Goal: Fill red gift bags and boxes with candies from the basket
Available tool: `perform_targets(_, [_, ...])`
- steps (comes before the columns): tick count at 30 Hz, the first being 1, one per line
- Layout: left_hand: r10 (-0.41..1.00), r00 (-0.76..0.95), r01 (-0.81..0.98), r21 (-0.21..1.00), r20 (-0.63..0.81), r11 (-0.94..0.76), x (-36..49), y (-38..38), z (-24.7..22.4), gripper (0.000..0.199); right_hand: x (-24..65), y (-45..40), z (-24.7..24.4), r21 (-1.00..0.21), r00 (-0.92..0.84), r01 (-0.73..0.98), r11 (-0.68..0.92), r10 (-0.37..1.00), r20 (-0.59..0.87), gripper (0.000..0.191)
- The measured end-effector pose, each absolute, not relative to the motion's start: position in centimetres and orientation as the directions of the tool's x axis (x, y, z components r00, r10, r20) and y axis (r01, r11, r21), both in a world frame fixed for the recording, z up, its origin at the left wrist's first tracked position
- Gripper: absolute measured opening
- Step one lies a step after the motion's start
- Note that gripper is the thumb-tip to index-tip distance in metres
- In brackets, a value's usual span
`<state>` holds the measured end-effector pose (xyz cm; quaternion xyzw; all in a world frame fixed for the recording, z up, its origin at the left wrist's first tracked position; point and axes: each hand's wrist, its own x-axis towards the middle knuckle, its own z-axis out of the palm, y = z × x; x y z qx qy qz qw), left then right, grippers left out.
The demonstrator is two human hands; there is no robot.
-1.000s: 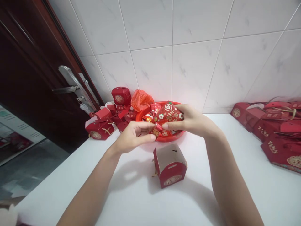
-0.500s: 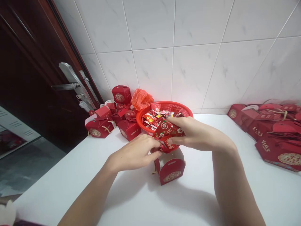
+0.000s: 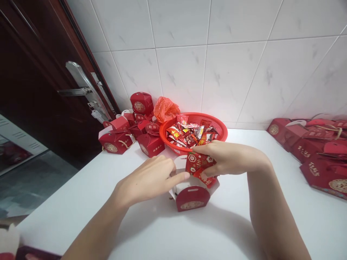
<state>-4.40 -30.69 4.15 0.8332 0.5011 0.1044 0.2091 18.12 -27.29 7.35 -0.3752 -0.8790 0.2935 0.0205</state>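
Note:
A small red gift box (image 3: 193, 198) with a white inside and a gold emblem stands open at the middle of the table. My left hand (image 3: 151, 177) is at its left side, thumb stretched over the opening and fingers curled at the left wall. Their tips are hidden. My right hand (image 3: 227, 159) grips red printed candy packets (image 3: 199, 160) between thumb and fingers, low over the box opening. Just behind stands a red plastic basket (image 3: 222, 133) filled with wrapped candies (image 3: 189, 133).
Several red gift boxes (image 3: 150, 142) and a crumpled orange-red plastic bag (image 3: 165, 109) stand at the back left. More red boxes (image 3: 322, 151) lie on the right. A tiled wall (image 3: 233, 72) closes the back of the white table (image 3: 89, 195); a dark door (image 3: 35, 65) is at left.
The candy packets in my right hand have come down into the box opening. My left hand has moved from the packets to the box's left side, and the box opening is wider.

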Motion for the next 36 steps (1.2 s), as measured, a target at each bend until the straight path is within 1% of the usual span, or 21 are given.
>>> perform_targets(2, [0.882,0.460,0.842,0.367,-0.105,-0.395,-3.9,-30.9,4.3,0.044,17.8,-27.4,7.3,-0.508,-0.720,0.659,0.554,0.659,-0.216,0.014])
perform_targets(4, [0.879,0.454,0.866,0.306,-0.147,-0.396,-3.5,-31.2,4.6,0.039,17.4,-27.5,7.2,-0.471,-0.720,0.668,0.576,0.661,-0.211,0.011])
perform_targets(8, [0.842,0.497,0.854,0.289,-0.210,-0.432,-3.4,-31.6,5.0,0.045,16.6,-27.5,6.6,-0.395,-0.714,0.683,0.614,0.676,-0.183,0.008])
perform_targets(13, [0.833,0.460,0.885,0.233,-0.308,-0.403,-3.8,-31.4,4.7,0.048,15.6,-27.4,6.0,-0.365,-0.744,0.665,0.652,0.620,-0.250,0.008])
perform_targets(17, [0.825,0.453,0.889,0.236,-0.338,-0.391,-3.9,-31.2,4.5,0.048,15.1,-27.2,5.8,-0.362,-0.740,0.673,0.645,0.604,-0.296,0.007])
perform_targets(19, [0.823,0.446,0.894,0.226,-0.351,-0.387,-4.0,-31.1,4.5,0.049,15.1,-27.2,5.8,-0.383,-0.744,0.667,0.639,0.597,-0.301,0.009])
perform_targets(23, [0.810,0.460,0.887,0.225,-0.365,-0.402,-4.2,-31.0,4.4,0.058,15.4,-27.1,5.9,-0.429,-0.789,0.614,0.663,0.539,-0.296,0.011])
perform_targets(25, [0.805,0.470,0.882,0.229,-0.363,-0.412,-4.2,-31.0,4.3,0.061,15.4,-27.0,5.9,-0.405,-0.783,0.621,0.671,0.548,-0.292,0.013])
perform_targets(28, [0.800,0.472,0.881,0.220,-0.370,-0.418,-4.1,-31.0,4.4,0.054,15.1,-26.9,5.7,-0.317,-0.747,0.665,0.676,0.604,-0.279,0.013])
perform_targets(30, [0.802,0.465,0.885,0.206,-0.375,-0.417,-4.0,-31.1,4.6,0.051,14.9,-26.8,5.7,-0.295,-0.739,0.673,0.678,0.618,-0.268,0.010])
perform_targets(33, [0.805,0.462,0.887,0.190,-0.372,-0.421,-4.0,-31.1,4.9,0.050,14.9,-26.8,5.7,-0.351,-0.755,0.653,0.672,0.615,-0.229,0.007])
perform_targets(36, [0.800,0.471,0.882,0.206,-0.372,-0.423,-4.0,-31.1,4.9,0.051,15.0,-26.8,5.7,-0.402,-0.767,0.631,0.663,0.613,-0.193,0.007])
